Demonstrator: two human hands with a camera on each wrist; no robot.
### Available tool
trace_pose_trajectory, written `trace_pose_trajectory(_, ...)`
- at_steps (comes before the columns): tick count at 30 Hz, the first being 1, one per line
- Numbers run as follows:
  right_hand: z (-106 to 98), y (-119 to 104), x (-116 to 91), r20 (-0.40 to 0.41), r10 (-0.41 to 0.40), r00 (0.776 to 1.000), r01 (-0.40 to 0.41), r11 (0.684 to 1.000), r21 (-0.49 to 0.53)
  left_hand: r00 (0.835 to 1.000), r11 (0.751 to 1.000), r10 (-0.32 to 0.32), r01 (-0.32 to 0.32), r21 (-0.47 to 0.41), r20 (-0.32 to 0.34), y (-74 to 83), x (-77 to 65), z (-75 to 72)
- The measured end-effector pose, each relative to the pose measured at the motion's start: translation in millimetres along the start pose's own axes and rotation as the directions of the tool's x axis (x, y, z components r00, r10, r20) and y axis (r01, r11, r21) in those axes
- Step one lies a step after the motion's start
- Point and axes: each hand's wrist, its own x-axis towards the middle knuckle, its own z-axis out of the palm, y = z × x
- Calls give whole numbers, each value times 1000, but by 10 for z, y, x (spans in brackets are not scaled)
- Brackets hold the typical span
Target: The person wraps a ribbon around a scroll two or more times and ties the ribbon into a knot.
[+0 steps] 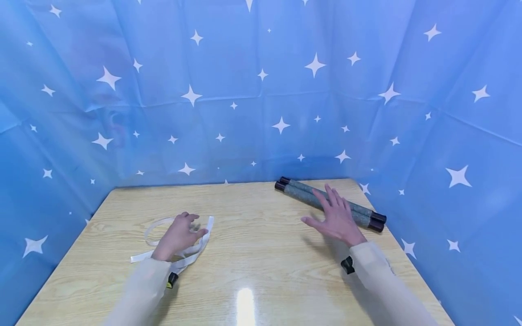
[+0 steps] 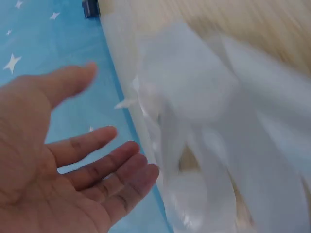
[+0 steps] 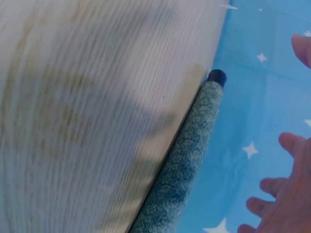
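A loose white ribbon (image 1: 195, 253) lies in loops on the left part of the table. My left hand (image 1: 179, 235) hovers over it with the fingers relaxed and apart; in the left wrist view the ribbon (image 2: 204, 97) appears blurred beside the open palm (image 2: 29, 179). Toward the back right, two rolled scrolls (image 1: 299, 194) with grey-green patterned covering and dark ends lie side by side at a slant. My right hand (image 1: 336, 219) is spread above them, overlapping their middle in the head view. One patterned scroll (image 3: 184, 145) shows in the right wrist view, apart from the fingers.
The light wood-grain table (image 1: 253, 235) ends at a blue curtain (image 1: 228, 113) with white stars, which stands along the back and both sides. A small dark device (image 1: 348, 265) sits at the right wrist, and another dark device (image 1: 172, 280) at the left wrist.
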Motion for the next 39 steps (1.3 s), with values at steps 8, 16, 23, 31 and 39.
trace_pose_trajectory(8,83,-72,-79,-1,-10,1000,10,999,41,998,999,-31,33,38,-46,102,188,218)
trace_pose_trajectory(16,163,-160,-132,-14,-38,999,39,998,57,993,993,-116,116,14,26,135,307,333)
trace_pose_trajectory(23,204,-194,-166,-22,-57,998,59,995,78,998,997,-68,68,-22,-11,162,293,387)
trace_pose_trajectory(31,183,-281,-150,-5,-64,998,64,990,122,989,990,87,-99,-98,-118,218,320,365)
trace_pose_trajectory(39,163,-507,-149,79,-38,996,12,950,311,981,963,155,-176,-203,-116,503,248,315)
